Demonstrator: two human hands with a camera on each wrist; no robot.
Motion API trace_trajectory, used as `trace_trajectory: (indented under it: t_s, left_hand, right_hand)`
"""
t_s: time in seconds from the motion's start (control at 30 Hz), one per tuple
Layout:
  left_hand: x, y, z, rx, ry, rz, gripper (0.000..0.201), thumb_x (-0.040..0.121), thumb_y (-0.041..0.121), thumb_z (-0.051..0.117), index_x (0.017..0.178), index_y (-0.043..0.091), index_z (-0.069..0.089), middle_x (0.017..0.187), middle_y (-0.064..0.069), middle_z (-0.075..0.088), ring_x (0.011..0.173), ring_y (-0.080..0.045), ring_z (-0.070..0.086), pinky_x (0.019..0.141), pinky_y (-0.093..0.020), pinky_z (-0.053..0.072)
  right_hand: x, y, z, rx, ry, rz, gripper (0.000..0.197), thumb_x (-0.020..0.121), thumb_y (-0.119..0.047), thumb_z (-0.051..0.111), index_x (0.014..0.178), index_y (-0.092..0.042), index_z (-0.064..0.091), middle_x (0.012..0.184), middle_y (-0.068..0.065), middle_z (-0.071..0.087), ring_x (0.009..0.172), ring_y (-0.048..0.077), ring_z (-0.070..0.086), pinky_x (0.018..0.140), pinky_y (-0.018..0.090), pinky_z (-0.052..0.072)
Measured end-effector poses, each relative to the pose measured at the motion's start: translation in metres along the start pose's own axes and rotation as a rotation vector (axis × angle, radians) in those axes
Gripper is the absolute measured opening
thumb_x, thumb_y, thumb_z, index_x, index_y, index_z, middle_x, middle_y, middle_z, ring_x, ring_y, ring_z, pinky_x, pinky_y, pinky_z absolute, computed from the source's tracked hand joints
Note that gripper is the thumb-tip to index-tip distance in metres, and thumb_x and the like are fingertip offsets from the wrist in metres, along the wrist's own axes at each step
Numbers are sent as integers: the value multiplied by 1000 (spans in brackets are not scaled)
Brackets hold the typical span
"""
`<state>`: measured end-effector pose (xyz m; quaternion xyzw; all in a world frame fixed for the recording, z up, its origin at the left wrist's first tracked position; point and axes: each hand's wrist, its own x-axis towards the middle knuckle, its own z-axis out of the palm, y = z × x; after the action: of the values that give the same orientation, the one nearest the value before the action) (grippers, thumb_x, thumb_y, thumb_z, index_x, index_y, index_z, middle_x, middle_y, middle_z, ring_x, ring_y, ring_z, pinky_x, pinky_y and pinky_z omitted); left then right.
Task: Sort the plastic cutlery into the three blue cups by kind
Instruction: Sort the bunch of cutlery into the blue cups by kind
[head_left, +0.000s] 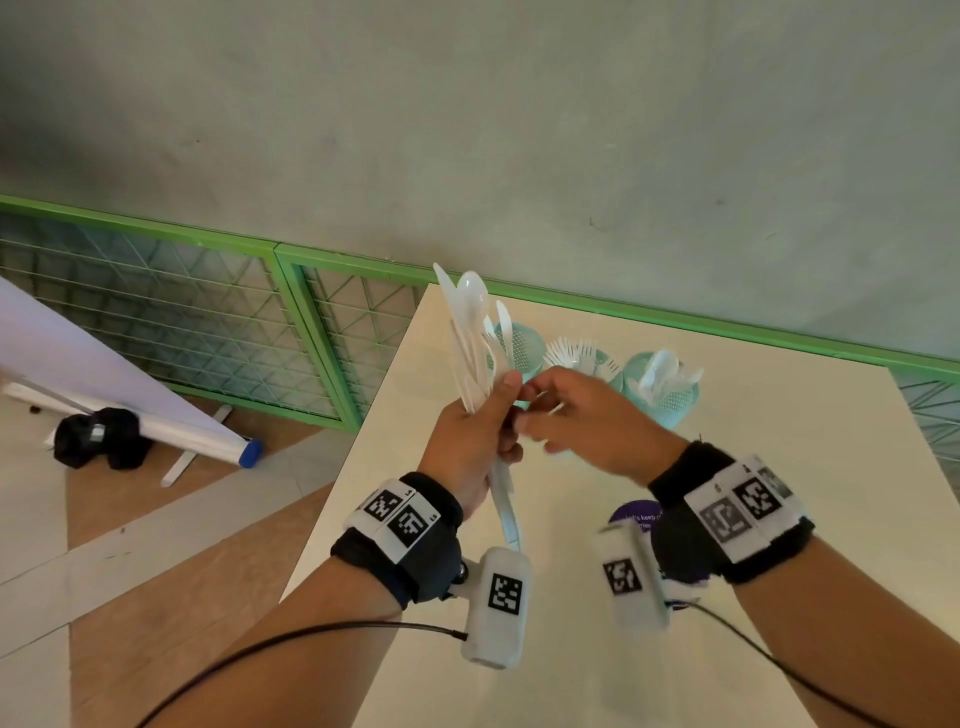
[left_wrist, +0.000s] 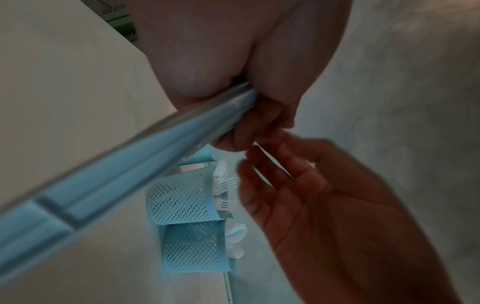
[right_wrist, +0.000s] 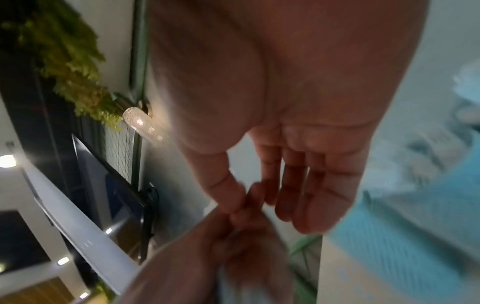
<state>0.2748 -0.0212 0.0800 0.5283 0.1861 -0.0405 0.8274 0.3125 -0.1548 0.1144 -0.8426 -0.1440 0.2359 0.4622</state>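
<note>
White cutlery bundle (head_left: 472, 343) gripped in left hand (head_left: 467, 436); right hand (head_left: 587, 415) fingers (left_wrist: 262, 162) pinching one piece from it

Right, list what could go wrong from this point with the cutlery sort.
1. The left hand grips a loose, fanned bundle of white plastic cutlery; as the right hand pinches at it, neighbouring pieces may slip from the grip.
2. The three blue mesh plastic cups stand close together near the pale table's far edge; a bump might tip one.
3. The bundle is mixed, so a piece could land in the wrong cup.
</note>
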Motion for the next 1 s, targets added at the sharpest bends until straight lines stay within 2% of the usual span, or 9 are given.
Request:
trace_trajectory:
  t_s: [0.17, 0.3, 0.43, 0.57, 0.67, 0.73, 0.8, 0.93, 1.0]
  left_hand:
    - [-6, 10, 6, -116, -47, -71, 30, 96, 35, 55, 89, 6, 61, 57, -2, 48, 52, -13, 65, 47, -23, 52]
    - [-12, 11, 9, -72, -86, -72, 34, 93, 37, 59, 76, 8, 56, 54, -1, 53, 55, -16, 67, 47, -26, 53]
    - [-13, 12, 10, 16, -130, -64, 37, 90, 39, 65, 71, 11, 48, 75, -13, 49, 83, -31, 62, 79, -46, 53]
    - [-19, 12, 15, 36, -235, -56, 25, 96, 19, 56, 74, 10, 47, 70, -13, 51, 79, -32, 58, 81, -47, 51]
    - [-23, 11, 19, 50, -310, -41, 11, 99, 14, 47, 104, 8, 56, 71, -13, 64, 72, -30, 62, 69, -39, 55]
    - [-22, 7, 20, 54, -298, -63, 38, 94, 20, 53, 128, 5, 45, 92, -25, 63, 80, -33, 63, 61, -34, 54]
    - [-18, 5, 20, 35, -299, -105, 49, 86, 28, 50, 125, 0, 45, 105, -27, 59, 90, -33, 61, 64, -33, 54]
    - [-13, 4, 21, 77, -241, -85, 35, 85, 33, 43, 99, 8, 64, 91, -12, 66, 94, -30, 63, 87, -45, 53]
    - [-13, 0, 21, 131, -179, -56, 43, 86, 40, 47, 109, 7, 61, 104, -15, 69, 105, -33, 63, 98, -51, 48]
  right_hand:
    - [-23, 6, 31, 59, 90, -67, 75, 61, -25, 89, 121, -25, 45, 103, -10, 59, 86, 9, 66, 77, 25, 57]
    - [-24, 12, 36, 89, 211, -42, 63, 62, -26, 88, 114, -21, 53, 94, -9, 64, 72, 8, 67, 73, 28, 57]
    - [-30, 16, 35, 51, 260, -62, 41, 70, -30, 83, 103, -25, 59, 93, -11, 67, 76, 8, 69, 73, 22, 56]
    - [-36, 22, 33, 141, 257, -92, 22, 79, -21, 76, 92, -34, 64, 91, -8, 72, 77, 8, 71, 80, 30, 58]
    - [-41, 28, 31, 142, 228, -154, 21, 85, -14, 69, 97, -32, 69, 90, -11, 73, 82, 3, 70, 80, 24, 56]
    - [-42, 32, 32, 109, 227, -178, 20, 88, -14, 65, 102, -26, 71, 88, -11, 73, 83, 2, 69, 80, 22, 55]
    - [-42, 37, 32, 117, 243, -161, 16, 90, -13, 62, 96, -24, 72, 83, -8, 73, 82, 9, 69, 80, 27, 56]
    - [-43, 40, 31, 256, 255, -99, 13, 92, -7, 58, 93, -8, 71, 87, 11, 72, 87, 30, 69, 82, 39, 58]
    - [-44, 38, 30, 340, 252, -82, 14, 92, -5, 58, 96, -2, 71, 90, 17, 72, 85, 28, 70, 80, 33, 59]
